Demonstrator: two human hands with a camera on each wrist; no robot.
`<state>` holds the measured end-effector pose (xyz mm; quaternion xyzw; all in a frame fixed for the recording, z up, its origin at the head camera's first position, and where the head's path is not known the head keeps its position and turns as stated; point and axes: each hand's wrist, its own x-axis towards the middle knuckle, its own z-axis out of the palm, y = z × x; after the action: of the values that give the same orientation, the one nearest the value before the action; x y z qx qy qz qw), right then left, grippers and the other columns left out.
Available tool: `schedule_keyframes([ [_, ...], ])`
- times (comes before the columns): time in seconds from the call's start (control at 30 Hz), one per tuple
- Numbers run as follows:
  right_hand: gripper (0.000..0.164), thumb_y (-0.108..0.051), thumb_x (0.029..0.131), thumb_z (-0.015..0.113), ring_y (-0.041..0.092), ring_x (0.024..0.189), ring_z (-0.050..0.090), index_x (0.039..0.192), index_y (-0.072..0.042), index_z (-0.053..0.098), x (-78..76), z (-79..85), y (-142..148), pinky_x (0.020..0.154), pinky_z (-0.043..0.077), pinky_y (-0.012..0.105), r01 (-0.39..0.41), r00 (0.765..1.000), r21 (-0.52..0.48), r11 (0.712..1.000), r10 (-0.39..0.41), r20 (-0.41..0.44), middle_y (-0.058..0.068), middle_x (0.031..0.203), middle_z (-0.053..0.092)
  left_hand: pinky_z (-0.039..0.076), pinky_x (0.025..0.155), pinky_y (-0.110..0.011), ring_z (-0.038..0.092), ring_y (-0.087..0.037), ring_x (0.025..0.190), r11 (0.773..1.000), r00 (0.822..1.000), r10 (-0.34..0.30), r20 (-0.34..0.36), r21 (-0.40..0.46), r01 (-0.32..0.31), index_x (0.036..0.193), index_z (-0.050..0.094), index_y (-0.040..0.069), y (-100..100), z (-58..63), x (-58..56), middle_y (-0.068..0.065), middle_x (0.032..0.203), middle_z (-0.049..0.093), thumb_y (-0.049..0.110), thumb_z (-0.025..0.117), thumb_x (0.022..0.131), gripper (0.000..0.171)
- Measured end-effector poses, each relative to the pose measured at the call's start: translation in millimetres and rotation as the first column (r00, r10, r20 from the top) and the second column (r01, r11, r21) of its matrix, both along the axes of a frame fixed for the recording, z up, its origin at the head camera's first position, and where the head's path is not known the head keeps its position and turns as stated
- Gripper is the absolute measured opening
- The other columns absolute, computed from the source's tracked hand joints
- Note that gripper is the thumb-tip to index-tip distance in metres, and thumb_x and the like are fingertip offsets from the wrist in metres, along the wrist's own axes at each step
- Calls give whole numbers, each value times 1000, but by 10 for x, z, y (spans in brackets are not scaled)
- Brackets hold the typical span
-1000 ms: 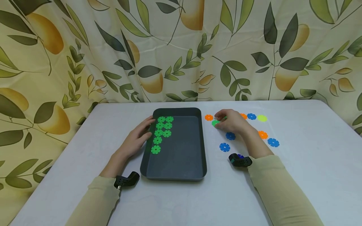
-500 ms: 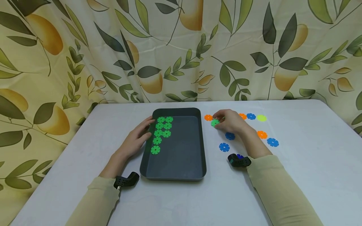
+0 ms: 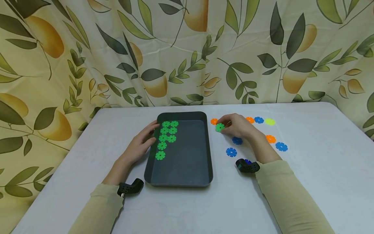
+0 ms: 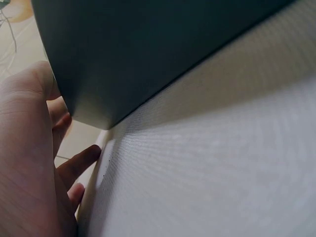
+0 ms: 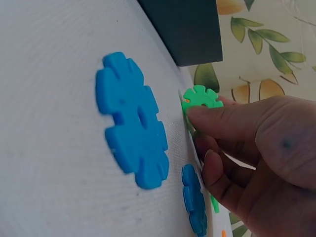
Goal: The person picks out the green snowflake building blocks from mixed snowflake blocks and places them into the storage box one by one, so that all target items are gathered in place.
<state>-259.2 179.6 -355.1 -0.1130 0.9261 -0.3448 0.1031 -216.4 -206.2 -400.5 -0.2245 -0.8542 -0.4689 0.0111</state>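
Note:
My right hand [image 3: 238, 126] pinches a green snowflake-shaped plastic disc [image 3: 219, 127] between thumb and fingers, right of the tray. In the right wrist view the notched disc [image 5: 201, 96] shows above the thumb, its lower part covered. My left hand [image 3: 141, 143] rests against the left side of the dark grey tray [image 3: 208, 152], fingers loosely extended. The left wrist view has the thumb touching the tray's outer wall [image 4: 113, 59], with the other fingers apart. Several green discs [image 3: 162, 138] lie along the tray's left part, two columns at the far end and a single column nearer.
Right of the tray lie blue discs [image 3: 231, 152], orange discs [image 3: 270, 139] and a yellow-green disc [image 3: 270, 122] on the white tablecloth [image 3: 187, 208]. Another blue disc [image 3: 247, 161] is partly hidden by the right wrist camera [image 3: 246, 166]. A leaf-and-fruit patterned curtain [image 3: 187, 52] hangs behind.
The right hand has taken hold of the green disc and shifted it slightly left, toward the tray, tilting it up. The left hand and the tray keep their places.

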Motion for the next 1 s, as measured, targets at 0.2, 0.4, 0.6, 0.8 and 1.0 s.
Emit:
schedule_keyframes([
  [0.2,31,-2,94,65,34,105,52,125,-2,67,11,0,5,100,45,49,-15,1000,-35,999,15,8,18,119,63,25,119,-46,30,-23,148,1000,1000,-1,4,0,1,152,44,10,2,-3,1,1,165,26,9,49,103,49],
  [0.4,30,-2,94,65,32,102,52,124,-3,68,2,-8,21,94,46,43,-25,1000,-75,997,26,10,16,117,64,23,120,-45,30,-22,148,1000,1000,3,11,-3,-3,153,44,11,5,-2,5,2,165,25,10,49,103,49],
  [0.6,33,-3,94,66,30,97,51,128,-3,66,3,12,28,79,48,34,-18,999,-147,989,23,35,15,114,63,23,120,-45,30,-22,148,1000,1000,4,4,-7,-4,153,44,11,-1,-2,11,2,165,25,11,49,103,50],
  [0.8,34,-5,95,65,29,97,52,129,-2,66,13,52,17,78,48,33,-21,999,-183,983,27,34,14,112,63,23,120,-45,30,-22,148,1000,1000,6,2,-7,-6,152,45,11,-4,6,16,2,165,25,10,49,103,50],
  [1.0,35,-8,95,65,29,96,53,130,-3,66,14,102,16,79,48,36,-28,999,-235,972,37,37,15,113,63,23,120,-44,30,-21,148,1000,1000,1,-6,-7,-1,153,45,11,-7,-1,4,3,165,26,11,49,103,50],
])
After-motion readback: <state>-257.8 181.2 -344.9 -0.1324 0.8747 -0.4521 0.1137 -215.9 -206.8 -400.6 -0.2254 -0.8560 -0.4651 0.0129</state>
